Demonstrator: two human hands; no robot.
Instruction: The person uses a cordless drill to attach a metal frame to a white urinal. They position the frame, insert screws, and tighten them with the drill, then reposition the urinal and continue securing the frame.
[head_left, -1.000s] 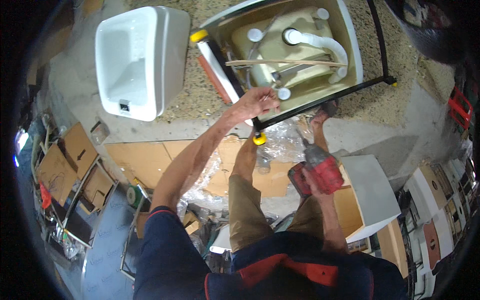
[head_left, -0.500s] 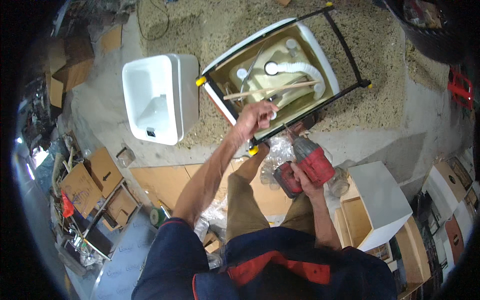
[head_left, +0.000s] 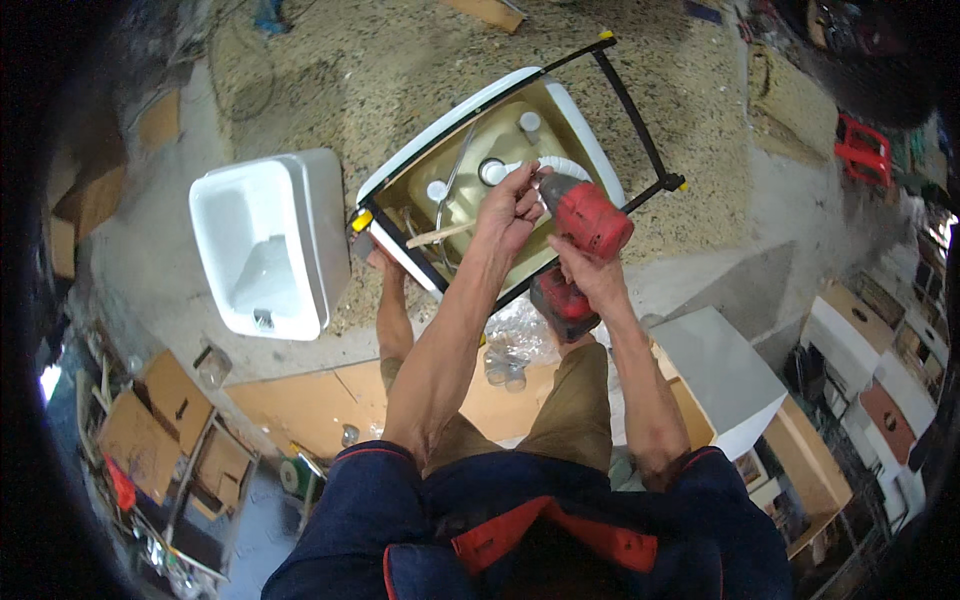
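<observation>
My right hand (head_left: 590, 278) grips the handle of a red and grey cordless drill (head_left: 595, 222). Its nose points up and left, over the open underside of a white sink (head_left: 565, 110). At the drill's tip, the fingers of my left hand (head_left: 512, 208) are pinched together; whatever they hold is too small to make out. The sink lies upturned in a black metal frame (head_left: 630, 110) with yellow end caps (head_left: 361, 219). Inside are a white ribbed hose (head_left: 560, 166), partly hidden by the drill, and a thin wooden stick (head_left: 435, 237), partly behind my left hand.
Another white sink (head_left: 250, 240) stands to the left. Flattened cardboard (head_left: 300, 405) and clear plastic wrap (head_left: 520, 335) lie near my feet. A white cabinet (head_left: 720, 370) is at the right, with a red plastic stool (head_left: 862, 150) farther off.
The drill has come up and over the sink, with its tip at my left hand. One leg has shifted left, beside the sink's frame. The view has moved somewhat.
</observation>
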